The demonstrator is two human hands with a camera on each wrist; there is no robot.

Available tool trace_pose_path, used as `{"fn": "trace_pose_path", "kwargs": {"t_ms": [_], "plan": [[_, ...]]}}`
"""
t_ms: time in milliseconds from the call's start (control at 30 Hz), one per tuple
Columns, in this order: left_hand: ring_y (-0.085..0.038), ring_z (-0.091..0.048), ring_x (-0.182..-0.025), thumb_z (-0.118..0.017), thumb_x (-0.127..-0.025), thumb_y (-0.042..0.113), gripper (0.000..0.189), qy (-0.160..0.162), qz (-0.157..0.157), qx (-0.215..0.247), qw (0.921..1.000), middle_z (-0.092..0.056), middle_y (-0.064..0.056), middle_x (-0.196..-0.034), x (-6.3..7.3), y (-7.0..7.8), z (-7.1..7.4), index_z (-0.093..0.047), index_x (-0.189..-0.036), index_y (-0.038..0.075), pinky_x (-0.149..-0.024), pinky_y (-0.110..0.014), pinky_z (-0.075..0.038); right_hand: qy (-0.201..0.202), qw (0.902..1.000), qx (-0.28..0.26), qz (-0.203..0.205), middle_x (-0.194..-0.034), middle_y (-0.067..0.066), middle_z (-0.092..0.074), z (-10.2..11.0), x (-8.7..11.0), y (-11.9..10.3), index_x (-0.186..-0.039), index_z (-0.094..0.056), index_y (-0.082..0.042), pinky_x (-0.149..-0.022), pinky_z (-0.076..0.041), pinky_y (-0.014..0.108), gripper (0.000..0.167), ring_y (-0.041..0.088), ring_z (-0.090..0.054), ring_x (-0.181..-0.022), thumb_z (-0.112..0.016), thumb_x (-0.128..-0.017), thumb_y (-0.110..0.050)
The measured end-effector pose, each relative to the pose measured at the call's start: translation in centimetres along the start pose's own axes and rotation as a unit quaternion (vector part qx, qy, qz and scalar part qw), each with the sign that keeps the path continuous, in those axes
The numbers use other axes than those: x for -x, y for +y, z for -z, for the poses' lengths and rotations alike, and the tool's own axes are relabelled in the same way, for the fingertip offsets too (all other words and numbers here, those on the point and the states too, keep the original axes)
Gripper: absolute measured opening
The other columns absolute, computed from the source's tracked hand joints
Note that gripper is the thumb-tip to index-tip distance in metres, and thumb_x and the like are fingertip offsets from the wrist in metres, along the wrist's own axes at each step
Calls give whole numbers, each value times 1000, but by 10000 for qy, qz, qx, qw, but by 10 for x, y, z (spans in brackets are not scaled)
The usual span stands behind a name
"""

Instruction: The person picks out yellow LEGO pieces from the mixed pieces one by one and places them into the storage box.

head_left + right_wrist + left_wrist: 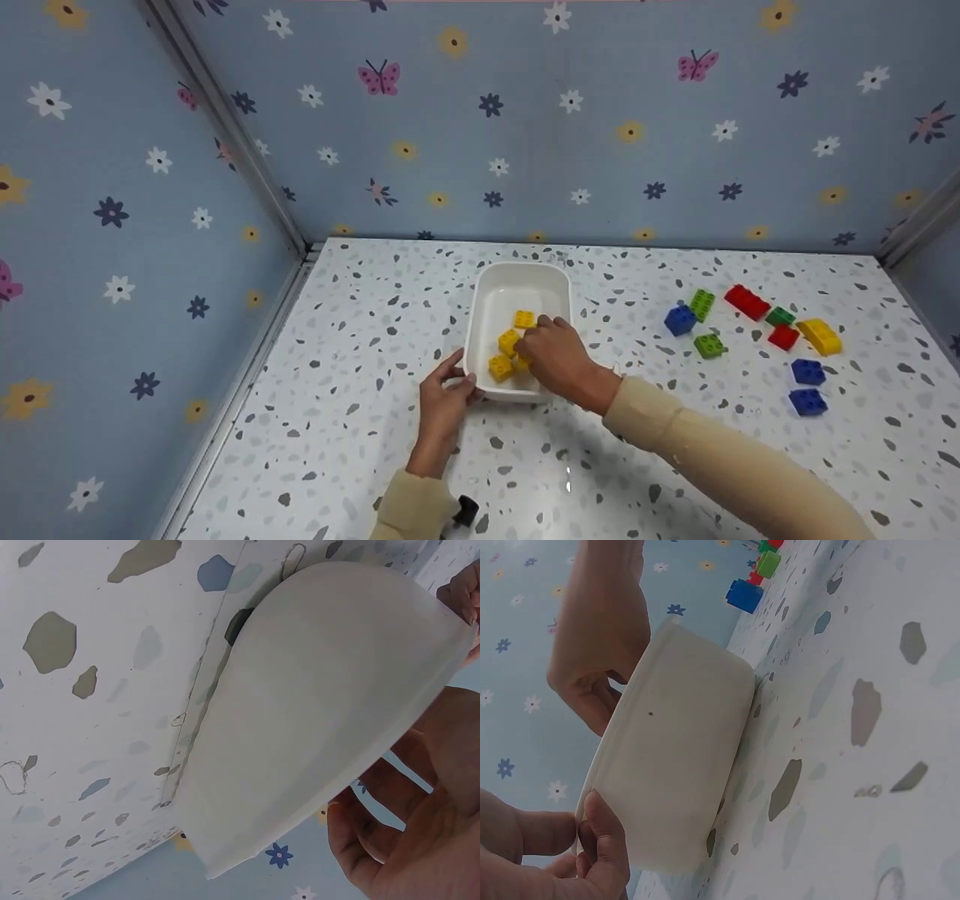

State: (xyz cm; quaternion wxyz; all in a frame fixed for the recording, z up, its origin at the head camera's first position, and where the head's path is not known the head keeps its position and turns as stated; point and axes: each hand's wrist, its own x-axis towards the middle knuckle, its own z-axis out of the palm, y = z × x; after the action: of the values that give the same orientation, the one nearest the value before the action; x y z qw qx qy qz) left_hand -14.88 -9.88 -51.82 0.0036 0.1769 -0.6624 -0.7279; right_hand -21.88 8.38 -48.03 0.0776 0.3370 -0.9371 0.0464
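A white plastic tub (pixel 517 277) stands on the speckled table, with several yellow toy bricks (pixel 500 367) inside. My left hand (pixel 442 397) grips the tub's near left rim, thumb on one side and fingers on the other, as the left wrist view also shows. Over the right wall reaches my right hand (pixel 559 356), its fingers curled down inside the tub. At those fingers is a yellow toy brick, partly covered by the hand, and they seem to pinch it. The tub's wall (pixel 315 705) hides the fingertips in the right wrist view.
To the right lie loose toy bricks: blue bricks (pixel 808 372), a long red brick (pixel 748 301), a smaller red one (pixel 783 337), green bricks (pixel 709 346) and a curved yellow brick (pixel 820 337). Flower-patterned walls (pixel 525 150) border the table at the back and left.
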Motion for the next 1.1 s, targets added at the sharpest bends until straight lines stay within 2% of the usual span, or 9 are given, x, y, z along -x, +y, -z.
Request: {"fn": "trace_pose_path", "kwargs": {"t_ms": [200,433,667,933,1100], "plan": [[-19,-64,-79,-61,-100,-8,54,-45,-55,-11,10000,-54,-17,-114,3,1,0,-53,-153,-1,-75,-25,-62,-42,9999,140,-71,-89,4,-79,-2,-1,0,-94,-85,-13,-70,-52,41,18,28,-62,-81,-80,-84,2],[-20,-65,-80,-61,-100,-8,55,-50,-47,32,10000,-53,-16,-113,5,3,0,-52,-153,-2,-76,-28,-63,-331,9992,15,-222,-98,4,-81,-4,-3,1,-103,-86,-12,-75,-54,42,20,29,-63,-86,-79,-89,0],[-19,-65,-79,-62,-100,-9,54,-21,-39,54,10000,-54,-17,-112,4,2,0,-53,-152,-2,-74,-28,-63,-508,9978,-241,-364,-105,4,-81,-5,-5,4,-104,-86,-12,-81,-54,45,19,31,-62,-92,-81,-89,-2],[-17,-64,-80,-62,-100,-8,53,8,-35,78,10000,-55,-17,-112,2,1,0,-54,-152,-2,-76,-28,-63,-443,9981,-146,-393,-97,5,-81,-8,-8,7,-99,-86,-11,-80,-54,46,22,32,-59,-88,-82,-84,3],[-18,-65,-78,-61,-100,-10,53,-61,-47,271,9996,-52,-16,-110,1,-1,1,-53,-152,-4,-74,-28,-63,-567,9974,-25,-452,-90,7,-79,-9,-11,9,-92,-85,-9,-80,-55,47,16,33,-59,-88,-81,-84,4]]}}
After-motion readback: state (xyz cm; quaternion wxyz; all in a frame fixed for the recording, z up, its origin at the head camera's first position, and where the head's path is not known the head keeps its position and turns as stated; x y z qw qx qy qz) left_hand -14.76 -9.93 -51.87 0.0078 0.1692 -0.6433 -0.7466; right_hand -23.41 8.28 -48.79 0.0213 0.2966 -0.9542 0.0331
